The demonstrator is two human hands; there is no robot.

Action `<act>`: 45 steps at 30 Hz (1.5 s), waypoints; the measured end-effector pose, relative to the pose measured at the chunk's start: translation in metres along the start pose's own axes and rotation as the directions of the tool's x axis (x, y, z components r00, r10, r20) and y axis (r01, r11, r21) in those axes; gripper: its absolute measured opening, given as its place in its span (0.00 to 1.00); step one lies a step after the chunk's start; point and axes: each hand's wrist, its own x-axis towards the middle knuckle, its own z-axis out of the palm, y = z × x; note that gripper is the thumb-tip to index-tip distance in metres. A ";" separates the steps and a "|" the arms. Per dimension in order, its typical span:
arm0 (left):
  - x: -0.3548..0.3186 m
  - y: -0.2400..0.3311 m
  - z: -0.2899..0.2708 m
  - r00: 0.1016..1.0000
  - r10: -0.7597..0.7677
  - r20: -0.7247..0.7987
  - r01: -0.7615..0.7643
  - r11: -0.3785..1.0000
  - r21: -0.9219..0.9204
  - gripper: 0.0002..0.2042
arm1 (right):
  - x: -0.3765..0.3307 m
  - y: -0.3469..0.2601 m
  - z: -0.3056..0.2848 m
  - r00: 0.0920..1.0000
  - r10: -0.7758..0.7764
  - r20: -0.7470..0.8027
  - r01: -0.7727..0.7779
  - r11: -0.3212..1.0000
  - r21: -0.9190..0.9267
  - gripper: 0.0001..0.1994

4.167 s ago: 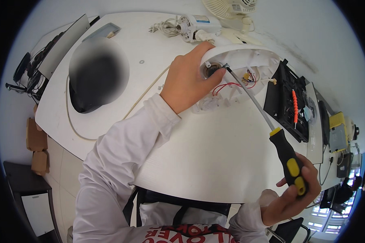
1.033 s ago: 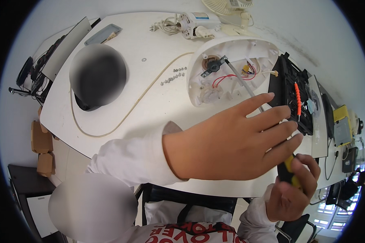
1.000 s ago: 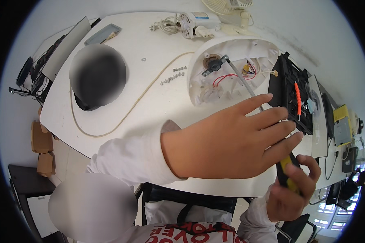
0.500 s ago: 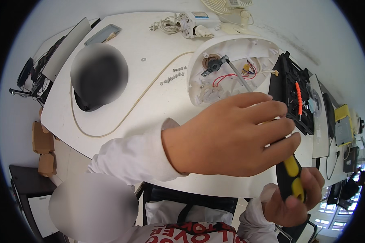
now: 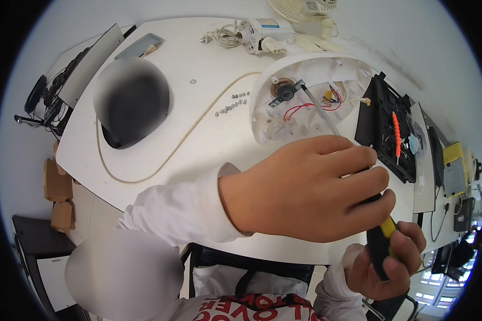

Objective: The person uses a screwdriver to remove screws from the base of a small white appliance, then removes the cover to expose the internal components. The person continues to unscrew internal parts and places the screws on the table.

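Note:
A long screwdriver (image 5: 380,249) with a black and yellow handle slants from the lower right up to a white oval appliance housing (image 5: 260,115). My left hand (image 5: 308,190) is closed around it, over the front of the handle, covering part of the tool. The fingers of my right hand (image 5: 388,265) grip the rear end of the handle. At the far end, the shaft's tip meets the metal bracket of a round black part (image 5: 286,92) inside the housing. Red wires (image 5: 300,107) run beside that part. What the tip touches exactly is too small to tell.
Several small screws (image 5: 231,107) lie in rows left of the housing. A beige cable (image 5: 185,139) curves across the white table. On the right stands an open black tool case (image 5: 377,115) with an orange spiral-handled tool (image 5: 396,134). Behind are a white motor unit (image 5: 262,35) and a fan (image 5: 300,10).
The screwdriver handle has turned in my fingers, so less yellow shows. My left hand appears slightly lower; the whole view has shifted a little.

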 end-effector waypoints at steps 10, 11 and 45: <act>0.001 0.002 -0.005 1.000 0.024 0.009 -0.024 1.000 0.007 0.06 | -0.005 0.007 0.007 0.981 0.159 -0.108 -0.126 0.956 0.266 0.31; 0.000 0.002 -0.006 1.000 0.018 0.012 -0.018 1.000 0.015 0.06 | -0.006 0.005 0.003 0.986 0.158 -0.056 -0.138 0.954 0.266 0.30; 0.000 0.007 -0.010 0.997 0.011 0.076 -0.008 0.999 -0.042 0.06 | -0.010 -0.005 0.019 0.991 0.110 -0.074 -0.082 0.948 0.306 0.25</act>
